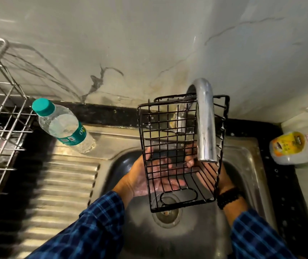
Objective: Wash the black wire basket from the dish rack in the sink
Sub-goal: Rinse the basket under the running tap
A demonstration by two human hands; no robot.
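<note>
A: Where's the black wire basket (179,152)?
B: Centre frame, tilted, held over the steel sink (246,157), its top end behind the chrome faucet (205,124).
A: Grip?
B: left hand (145,178) spread flat, palm under the mesh. right hand (224,176) fingers curled round the right-side wires.
A: Else?
B: clear plastic bottle (63,126), teal cap, left of the basin.

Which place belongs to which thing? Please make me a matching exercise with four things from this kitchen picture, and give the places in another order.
Things:
1. black wire basket
2. water bottle
3. dish rack
4. yellow-labelled container

Places:
A. on the counter, right of the sink
B. over the sink, under the tap
C. on the steel drainboard
D. at the far left

Pairs: 1-B, 2-C, 3-D, 4-A.
</note>
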